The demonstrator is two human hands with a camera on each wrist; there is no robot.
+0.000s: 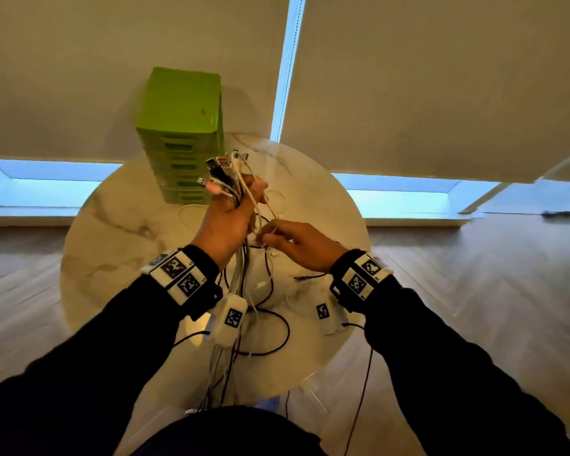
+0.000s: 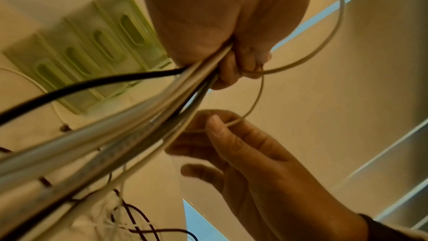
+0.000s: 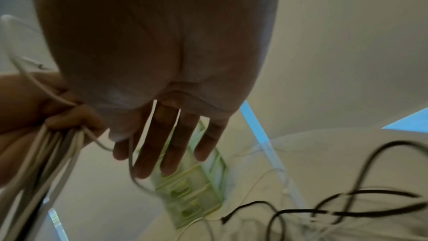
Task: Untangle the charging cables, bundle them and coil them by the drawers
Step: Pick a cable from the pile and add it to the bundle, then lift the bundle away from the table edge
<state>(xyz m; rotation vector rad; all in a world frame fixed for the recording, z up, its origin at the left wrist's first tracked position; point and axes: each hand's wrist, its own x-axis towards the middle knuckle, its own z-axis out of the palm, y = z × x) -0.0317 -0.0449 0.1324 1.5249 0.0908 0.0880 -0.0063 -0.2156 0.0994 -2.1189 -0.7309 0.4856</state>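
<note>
— Left hand point(image 1: 226, 222)?

— Raised above the round marble counter point(image 1: 112, 232), fingers point(image 2: 228, 72) curled tight round a bundle of charging cables point(image 1: 241, 274), plug ends fanned out on top. The rest trails down across the counter.

— Right hand point(image 1: 297, 245)?

— Just beside it. Thumb and forefinger pinch one thin white cable point(image 2: 333, 30) that loops out of the bundle; the other fingers point(image 3: 178, 146) lie straight.

— The drawers?

— Green drawers point(image 1: 183, 136) stand at the counter's far side, behind the hands.
</note>
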